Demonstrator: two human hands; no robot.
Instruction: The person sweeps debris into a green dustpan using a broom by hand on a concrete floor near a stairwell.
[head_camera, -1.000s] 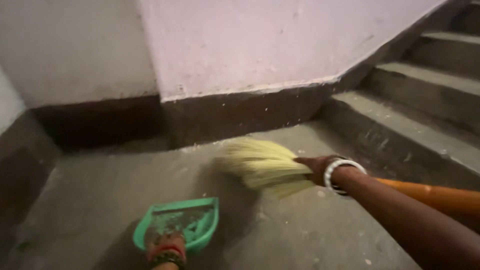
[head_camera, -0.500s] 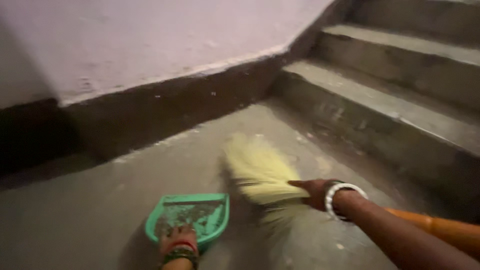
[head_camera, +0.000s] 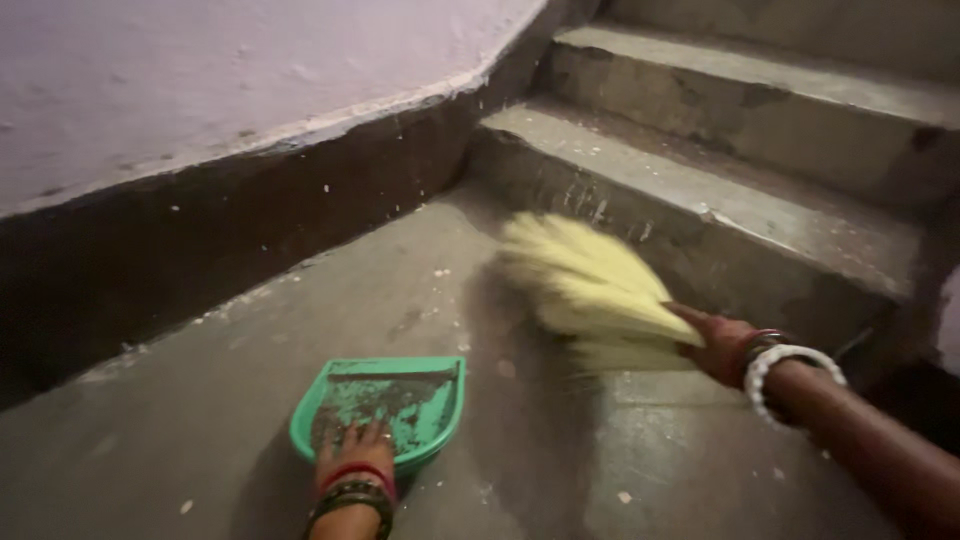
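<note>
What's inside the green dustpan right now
The green dustpan holds a dark layer of dust and grit across its tray. The left hand covers its near edge, so anything lying under the fingers cannot be seen.
</note>
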